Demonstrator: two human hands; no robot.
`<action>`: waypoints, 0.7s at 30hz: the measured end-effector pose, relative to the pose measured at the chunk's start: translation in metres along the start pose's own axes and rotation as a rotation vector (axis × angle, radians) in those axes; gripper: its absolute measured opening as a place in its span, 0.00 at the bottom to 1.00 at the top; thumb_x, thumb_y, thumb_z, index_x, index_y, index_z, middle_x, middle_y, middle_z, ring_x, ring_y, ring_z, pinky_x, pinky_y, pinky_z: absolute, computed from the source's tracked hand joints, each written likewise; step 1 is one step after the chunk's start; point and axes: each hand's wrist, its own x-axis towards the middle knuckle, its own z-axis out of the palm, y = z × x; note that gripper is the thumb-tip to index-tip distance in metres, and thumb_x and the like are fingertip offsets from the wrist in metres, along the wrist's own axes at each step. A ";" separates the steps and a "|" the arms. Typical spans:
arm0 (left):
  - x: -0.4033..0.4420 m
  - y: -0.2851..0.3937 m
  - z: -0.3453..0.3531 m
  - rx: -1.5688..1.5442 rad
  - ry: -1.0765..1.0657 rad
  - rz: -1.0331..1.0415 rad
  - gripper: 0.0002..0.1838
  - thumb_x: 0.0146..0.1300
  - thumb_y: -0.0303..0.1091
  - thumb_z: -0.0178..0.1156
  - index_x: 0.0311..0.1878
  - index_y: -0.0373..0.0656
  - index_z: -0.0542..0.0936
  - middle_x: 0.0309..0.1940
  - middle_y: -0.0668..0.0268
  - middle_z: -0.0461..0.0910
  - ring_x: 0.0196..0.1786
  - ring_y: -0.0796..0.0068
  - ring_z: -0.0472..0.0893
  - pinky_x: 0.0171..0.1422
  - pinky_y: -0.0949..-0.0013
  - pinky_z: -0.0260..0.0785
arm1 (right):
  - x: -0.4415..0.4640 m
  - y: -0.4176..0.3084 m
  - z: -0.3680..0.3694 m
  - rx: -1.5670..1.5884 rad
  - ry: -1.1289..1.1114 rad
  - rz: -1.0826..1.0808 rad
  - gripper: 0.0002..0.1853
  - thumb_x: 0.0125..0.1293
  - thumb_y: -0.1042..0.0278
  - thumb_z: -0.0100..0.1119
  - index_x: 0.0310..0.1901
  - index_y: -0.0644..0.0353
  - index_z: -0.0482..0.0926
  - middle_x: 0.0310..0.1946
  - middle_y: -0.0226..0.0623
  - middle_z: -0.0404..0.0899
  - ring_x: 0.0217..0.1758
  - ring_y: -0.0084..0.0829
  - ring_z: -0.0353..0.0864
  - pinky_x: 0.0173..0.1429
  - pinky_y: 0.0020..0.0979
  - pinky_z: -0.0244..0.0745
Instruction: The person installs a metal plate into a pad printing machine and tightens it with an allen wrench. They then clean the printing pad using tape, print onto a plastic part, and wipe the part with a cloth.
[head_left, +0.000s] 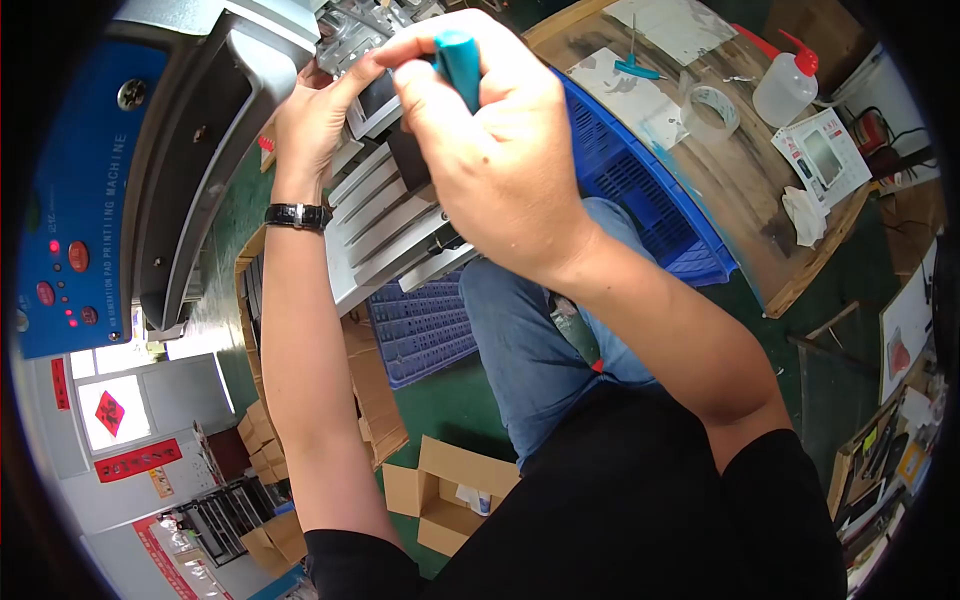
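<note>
My right hand [500, 150] is closed round a teal handle [458, 68] at the top centre. The handle's far end is hidden by the hand. Left of it, my left hand [318, 120], with a black watch on the wrist, reaches to the metal parts of the machine [375, 215]. Its thumb comes up close to the right hand's fingers, and its other fingertips are partly hidden, so its grip cannot be made out. A blue panel [75, 200] with red buttons stands at the left.
On the wooden table [790, 255] at the right are a teal-handled tool [638, 68], a tape roll [711, 113] and a clear bottle [786, 92]. A blue crate [640, 190] stands beside my legs. An open cardboard box [450, 535] lies on the green floor.
</note>
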 end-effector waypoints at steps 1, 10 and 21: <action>0.001 0.000 0.000 -0.005 -0.003 -0.004 0.33 0.61 0.41 0.82 0.63 0.30 0.80 0.53 0.57 0.88 0.51 0.73 0.86 0.60 0.75 0.77 | 0.000 0.002 0.002 0.020 0.006 0.012 0.07 0.72 0.80 0.52 0.42 0.63 0.82 0.20 0.30 0.73 0.20 0.20 0.63 0.25 0.27 0.59; 0.107 -0.080 -0.064 -0.354 -0.220 -0.488 0.24 0.65 0.42 0.79 0.56 0.35 0.85 0.47 0.60 0.91 0.47 0.75 0.87 0.56 0.76 0.78 | -0.014 -0.019 0.018 0.045 0.100 0.228 0.07 0.77 0.79 0.54 0.49 0.61 0.81 0.39 0.29 0.79 0.36 0.18 0.70 0.42 0.21 0.68; -0.052 0.018 0.007 -0.228 0.001 0.129 0.24 0.75 0.28 0.63 0.71 0.35 0.74 0.51 0.55 0.90 0.48 0.69 0.88 0.58 0.73 0.78 | 0.004 -0.030 0.058 1.158 0.177 0.629 0.07 0.75 0.79 0.50 0.44 0.59 0.78 0.31 0.31 0.77 0.33 0.21 0.72 0.41 0.23 0.69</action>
